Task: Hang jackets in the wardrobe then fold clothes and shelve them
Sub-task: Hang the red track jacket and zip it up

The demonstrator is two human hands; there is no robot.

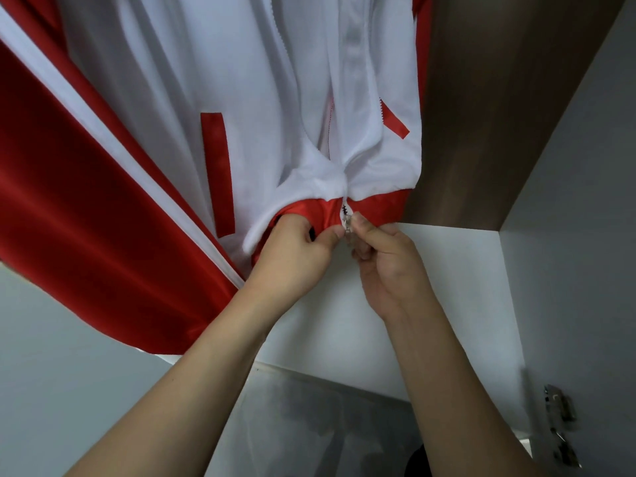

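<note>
White jacket (261,98) with red hem, sleeves and pocket trims hangs inside the wardrobe, zipper (345,215) joined only at the hem.

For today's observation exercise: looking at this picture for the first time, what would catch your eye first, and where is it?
The white jacket with red trim fills the upper half, hanging inside the wardrobe. At its red hem, centre frame, the left hand grips the fabric while the right hand pinches the zipper pull. A red sleeve sweeps across the left.

Jacket (261,98) top cut off by upper edge. Zip pull (347,224) mostly hidden between pinching fingers; right hand (392,266) fingertips unseen.
</note>
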